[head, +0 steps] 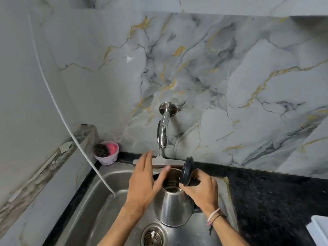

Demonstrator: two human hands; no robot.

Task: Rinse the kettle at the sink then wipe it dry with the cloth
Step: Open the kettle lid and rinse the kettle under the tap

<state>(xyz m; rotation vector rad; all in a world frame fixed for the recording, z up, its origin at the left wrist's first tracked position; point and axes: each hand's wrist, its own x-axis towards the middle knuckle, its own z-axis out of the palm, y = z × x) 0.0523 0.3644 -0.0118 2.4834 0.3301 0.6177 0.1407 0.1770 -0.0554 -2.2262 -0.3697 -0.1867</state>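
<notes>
A steel kettle (173, 207) stands in the sink (99, 206), below the chrome tap (163, 132) on the wall. Its black lid (186, 170) is flipped up, so the mouth is open. My right hand (202, 190) grips the kettle's handle on the right side. My left hand (145, 181) hovers with spread fingers over the kettle's left side, between the mouth and the tap; it is blurred and holds nothing. I see no water stream from the tap. No cloth is in view.
A pink tub (106, 153) with a dark scrubber sits at the sink's back left corner. A white hose (71, 132) hangs down into the sink. The drain (153, 236) is in front of the kettle. Black granite counter (276, 197) lies to the right, with a white object (319, 229) at its edge.
</notes>
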